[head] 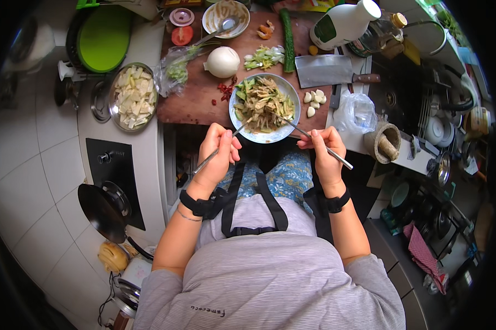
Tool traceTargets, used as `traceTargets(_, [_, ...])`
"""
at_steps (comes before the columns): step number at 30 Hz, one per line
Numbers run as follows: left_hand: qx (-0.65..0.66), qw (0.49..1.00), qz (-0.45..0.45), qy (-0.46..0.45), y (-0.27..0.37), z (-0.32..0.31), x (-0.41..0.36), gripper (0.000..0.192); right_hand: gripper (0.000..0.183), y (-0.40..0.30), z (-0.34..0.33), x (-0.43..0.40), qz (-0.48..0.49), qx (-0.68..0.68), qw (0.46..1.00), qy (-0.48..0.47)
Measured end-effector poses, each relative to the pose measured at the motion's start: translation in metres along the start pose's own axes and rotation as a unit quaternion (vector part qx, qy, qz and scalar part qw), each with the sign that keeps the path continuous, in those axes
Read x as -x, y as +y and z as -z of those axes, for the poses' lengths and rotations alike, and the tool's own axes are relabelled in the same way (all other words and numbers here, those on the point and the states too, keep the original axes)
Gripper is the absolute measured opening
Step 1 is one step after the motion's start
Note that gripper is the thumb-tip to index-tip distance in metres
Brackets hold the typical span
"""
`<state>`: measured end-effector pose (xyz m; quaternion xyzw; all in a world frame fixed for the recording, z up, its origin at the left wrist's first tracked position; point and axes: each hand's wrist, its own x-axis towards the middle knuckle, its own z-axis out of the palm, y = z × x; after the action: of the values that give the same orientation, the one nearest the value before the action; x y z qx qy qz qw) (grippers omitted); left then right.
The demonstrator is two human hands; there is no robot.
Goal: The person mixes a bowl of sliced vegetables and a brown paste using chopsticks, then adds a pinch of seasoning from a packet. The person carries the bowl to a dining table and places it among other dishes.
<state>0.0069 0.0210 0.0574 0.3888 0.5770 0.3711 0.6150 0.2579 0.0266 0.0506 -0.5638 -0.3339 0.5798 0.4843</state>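
Observation:
My left hand (218, 153) grips a metal chopstick (205, 162), whose tip reaches into the near left side of a food-filled bowl. In my right hand (327, 149) is a second metal chopstick (341, 159), its tip also in the food. The patterned blue-and-white bowl (268, 138) sits at the near edge of a wooden cutting board (186, 111). It holds sauce-coated shredded food (265, 99) with green pieces, perhaps cucumber. Left of the bowl lie chopped red chillies (226, 90); peeled garlic cloves (315, 101) lie to its right.
A cleaver (324, 71) lies at the board's right, near a whole cucumber (288, 41). Behind the bowl are a white onion (222, 62) and chopped scallions (264, 57). A stone mortar (382, 142) stands right, a plate of cut white pieces (134, 97) left, a wok (101, 212) lower left.

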Motion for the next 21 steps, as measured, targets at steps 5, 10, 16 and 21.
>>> traceTargets(5, [-0.006,1.000,-0.003,-0.012,0.010,-0.004,0.007,0.019,0.015,-0.010,0.007,-0.007,0.026,0.011,1.000,0.012])
traceTargets(10, [-0.012,1.000,-0.008,-0.002,0.024,0.004,0.015,0.019,0.016,-0.017,0.023,-0.007,0.034,0.028,0.998,0.044])
traceTargets(16, [-0.055,0.997,-0.034,0.046,0.018,0.021,-0.007,0.019,0.019,-0.022,0.028,0.014,0.029,0.068,0.993,0.091])
traceTargets(21, [-0.066,0.997,-0.030,0.030,0.006,0.017,-0.027,0.020,0.018,0.002,0.015,0.014,-0.010,0.070,0.995,0.077])
